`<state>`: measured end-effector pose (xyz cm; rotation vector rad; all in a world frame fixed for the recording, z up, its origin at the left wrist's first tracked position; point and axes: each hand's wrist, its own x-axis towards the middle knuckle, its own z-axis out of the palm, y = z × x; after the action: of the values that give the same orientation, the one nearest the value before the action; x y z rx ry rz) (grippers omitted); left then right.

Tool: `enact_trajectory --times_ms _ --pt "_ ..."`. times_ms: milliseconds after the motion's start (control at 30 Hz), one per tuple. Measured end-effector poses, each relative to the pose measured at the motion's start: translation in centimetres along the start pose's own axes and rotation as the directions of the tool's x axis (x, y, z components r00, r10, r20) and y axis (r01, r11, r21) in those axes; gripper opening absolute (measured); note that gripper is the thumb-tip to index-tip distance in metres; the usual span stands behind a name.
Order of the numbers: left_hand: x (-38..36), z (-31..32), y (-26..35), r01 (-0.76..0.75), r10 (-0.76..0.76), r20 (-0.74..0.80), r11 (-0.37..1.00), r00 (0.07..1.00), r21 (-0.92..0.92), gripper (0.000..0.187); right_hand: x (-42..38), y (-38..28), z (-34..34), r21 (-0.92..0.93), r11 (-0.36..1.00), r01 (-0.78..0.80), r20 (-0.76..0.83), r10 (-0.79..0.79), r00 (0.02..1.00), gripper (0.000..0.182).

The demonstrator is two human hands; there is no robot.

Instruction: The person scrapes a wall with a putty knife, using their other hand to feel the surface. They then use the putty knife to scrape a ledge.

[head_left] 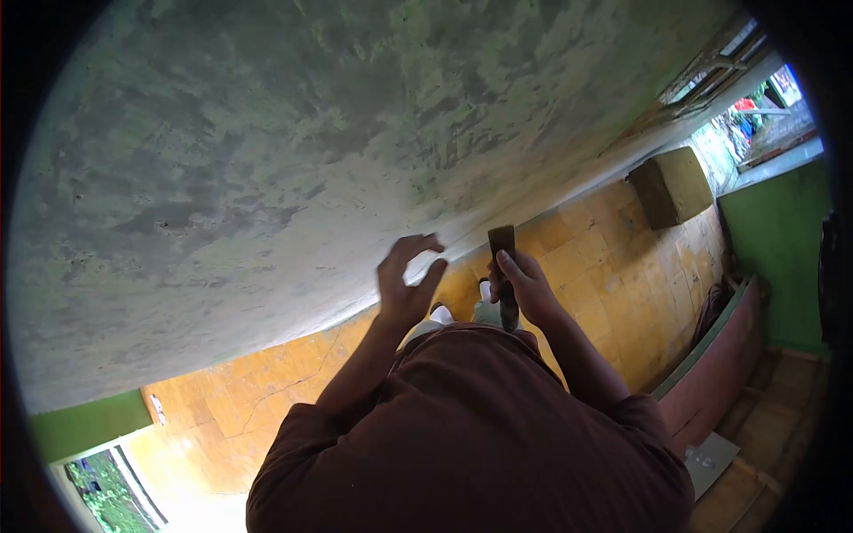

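At twelve o'clock from the shirt, the right hand pinches a bar, perhaps wooden; a firm thumb on its face steadies it. At eleven, the left hand curves empty, thumb and fingers apart.

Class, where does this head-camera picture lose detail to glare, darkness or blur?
Head view: glare whites out the floor at lower left; black rounds off the corners; the brown shirt sits in shade; the left hand looks slightly soft.
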<state>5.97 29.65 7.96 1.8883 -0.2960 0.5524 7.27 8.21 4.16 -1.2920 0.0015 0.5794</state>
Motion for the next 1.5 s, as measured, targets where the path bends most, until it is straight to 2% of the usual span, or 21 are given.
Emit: enact_trajectory --times_ms 100,167,233,300,367,400,433,500,533,567,667,733,800,867,967,1000,1067,1200,1267,1367,1500 --pt "-0.2 -4.8 1.1 -0.325 0.341 -0.096 0.934 0.935 0.147 0.018 1.0 -0.1 1.1 0.046 0.999 -0.016 -0.082 0.020 0.996 0.027" --pt "-0.6 -7.4 2.2 -0.406 0.468 -0.226 0.872 0.854 0.274 0.016 2.1 -0.2 1.6 -0.002 1.000 -0.012 -0.097 0.011 0.995 0.028" --pt "-0.7 -10.4 2.9 -0.470 0.603 -0.219 0.761 0.767 0.447 0.017 3.4 0.3 2.1 0.021 0.999 0.032 -0.133 -0.029 0.991 0.029" --pt "0.2 -13.1 3.7 -0.481 0.713 -0.135 0.587 0.688 0.652 0.029 3.9 1.0 2.0 0.038 0.996 0.081 -0.170 -0.074 0.983 0.030" --pt "0.2 -13.6 4.1 -0.335 0.662 -0.263 0.633 0.702 0.698 0.043 4.2 1.5 1.6 -0.059 0.997 0.055 -0.191 -0.065 0.979 0.032" --pt "-0.4 -14.4 3.9 -0.215 0.587 -0.260 0.616 0.767 0.758 0.064 4.2 1.7 1.5 -0.061 0.996 0.058 -0.193 -0.068 0.979 0.032" --pt "-0.5 -14.5 3.3 -0.216 0.589 -0.260 0.616 0.765 0.758 0.064 4.1 1.8 1.5 -0.113 0.992 0.050 -0.195 -0.071 0.978 0.032" --pt "-0.5 -14.6 2.0 -0.077 0.510 -0.338 0.631 0.791 0.772 0.077 4.5 1.6 1.7 -0.166 0.985 0.047 -0.196 -0.079 0.977 0.033" --pt "-0.7 -14.8 0.9 -0.060 0.483 -0.327 0.626 0.812 0.778 0.087 5.2 1.3 2.1 -0.164 0.984 0.062 -0.202 -0.095 0.975 0.033" --pt "-0.8 -14.9 0.0 -0.029 0.482 -0.289 0.550 0.827 0.835 0.094 5.8 1.0 2.4 -0.163 0.984 0.076 -0.210 -0.110 0.972 0.033" --pt "-0.2 -14.1 -0.7 -0.014 0.471 -0.296 0.549 0.831 0.836 0.100 6.9 -0.9 3.6 -0.084 0.985 0.150 -0.151 -0.161 0.975 0.034" --pt "0.2 -13.7 -0.9 0.062 0.449 -0.337 0.523 0.828 0.850 0.110 6.5 -0.5 3.2 -0.072 0.989 0.130 -0.176 -0.141 0.974 0.033" --pt "0.3 -13.9 -1.2 0.059 0.459 -0.314 0.489 0.831 0.870 0.113 5.6 0.9 2.7 -0.051 0.992 0.116 -0.206 -0.124 0.971 0.032" --pt "0.6 -13.8 -1.7 0.054 0.469 -0.293 0.458 0.833 0.887 0.116 4.8 2.6 1.9 -0.180 0.983 0.016 -0.232 -0.058 0.971 0.032" --pt "0.9 -13.7 -1.9 0.088 0.484 -0.289 0.396 0.826 0.914 0.118 6.0 1.4 2.3 -0.281 0.958 0.062 -0.237 -0.132 0.962 0.032" --pt "1.0 -13.7 -1.9 0.087 0.487 -0.286 0.391 0.825 0.916 0.118 6.5 0.7 2.5 -0.280 0.958 0.057 -0.240 -0.127 0.962 0.032" --pt "0.9 -13.6 -1.8 0.079 0.487 -0.276 0.387 0.828 0.919 0.119 7.1 -0.5 2.8 -0.052 0.994 0.100 -0.153 -0.107 0.982 0.032" --pt "1.0 -13.5 -1.6 0.082 0.488 -0.280 0.388 0.827 0.918 0.119 5.4 0.6 2.0 -0.053 0.997 0.064 -0.182 -0.073 0.981 0.031" --pt "1.1 -13.4 -1.6 0.087 0.488 -0.291 0.397 0.823 0.914 0.119 5.1 2.9 0.9 -0.135 0.991 -0.007 -0.188 -0.019 0.982 0.032" --pt "1.0 -13.5 -1.8 0.087 0.492 -0.288 0.392 0.822 0.916 0.120 6.8 1.2 1.5 -0.239 0.971 0.032 -0.201 -0.082 0.976 0.033" --pt "1.1 -13.6 -2.0 0.088 0.493 -0.287 0.387 0.821 0.918 0.121 7.2 0.0 2.3 -0.071 0.993 0.099 -0.175 -0.110 0.978 0.034"
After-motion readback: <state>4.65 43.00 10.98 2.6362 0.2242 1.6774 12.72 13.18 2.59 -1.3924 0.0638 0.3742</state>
